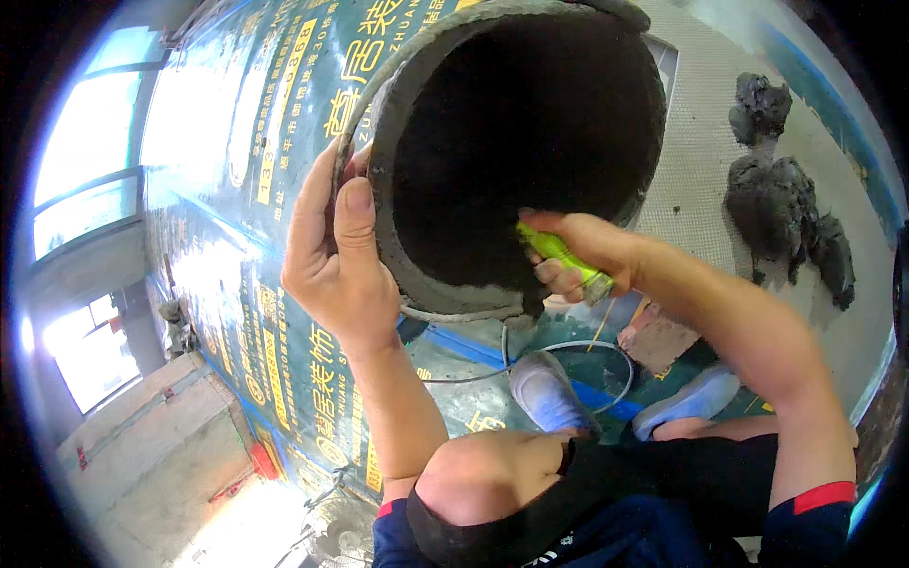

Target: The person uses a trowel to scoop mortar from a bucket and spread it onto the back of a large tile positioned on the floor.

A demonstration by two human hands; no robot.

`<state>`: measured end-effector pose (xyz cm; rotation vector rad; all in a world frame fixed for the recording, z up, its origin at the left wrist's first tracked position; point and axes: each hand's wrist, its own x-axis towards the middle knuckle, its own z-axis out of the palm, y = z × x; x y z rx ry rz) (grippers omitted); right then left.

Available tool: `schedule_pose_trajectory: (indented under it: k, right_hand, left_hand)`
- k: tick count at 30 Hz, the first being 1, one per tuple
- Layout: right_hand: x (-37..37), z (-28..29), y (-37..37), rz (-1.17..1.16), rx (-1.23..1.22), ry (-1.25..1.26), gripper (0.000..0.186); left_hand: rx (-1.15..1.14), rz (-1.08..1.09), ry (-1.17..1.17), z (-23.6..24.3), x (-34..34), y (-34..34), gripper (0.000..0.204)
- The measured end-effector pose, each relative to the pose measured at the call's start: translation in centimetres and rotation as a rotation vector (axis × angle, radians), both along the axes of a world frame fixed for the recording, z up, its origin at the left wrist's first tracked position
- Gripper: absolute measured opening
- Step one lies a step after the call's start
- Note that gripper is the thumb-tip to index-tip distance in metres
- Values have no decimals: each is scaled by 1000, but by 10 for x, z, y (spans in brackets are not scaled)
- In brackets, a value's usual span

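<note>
A bucket [402, 270] with a thick grey mortar-like coating on its rim is tipped so that its dark mouth faces me. On the left side, my left hand [346, 251] grips the rim, thumb over the edge and fingers behind it. My right hand [597, 244] is closed around the yellow-green handle [561, 252] of a tool at the lower right of the mouth. The tool's working end is lost in the dark, so its kind cannot be made out. How much material lies inside the bucket is hidden too.
To the right, dark mortar lumps [781, 208] sit on a large grey textured slab [701, 142]. A reddish block [656, 336] and a looped cable [632, 374] lie near my shoes [551, 393]. Printed green sheeting [294, 123] covers the floor. A red object [263, 462] lies at lower left.
</note>
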<state>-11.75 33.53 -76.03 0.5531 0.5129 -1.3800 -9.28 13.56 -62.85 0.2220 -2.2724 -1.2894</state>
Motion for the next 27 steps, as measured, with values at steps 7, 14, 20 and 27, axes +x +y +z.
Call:
schedule_pose_trajectory:
  k: [7,14,20,27]
  right_hand:
    - [30,22,-9,-314,-458,-366,48]
    - [-20,100,84,-40,-81,306,57]
    - [-32,159,168,126,503,1249,44]
    - [-100,136,180,489,863,2124,45]
  left_hand:
    - [26,4,28,-5,5,12,34]
    - [107,60,73,1,-20,14,27]
    - [-79,127,-14,20,-53,-16,33]
    - [-90,2,-122,23,-114,-64,34]
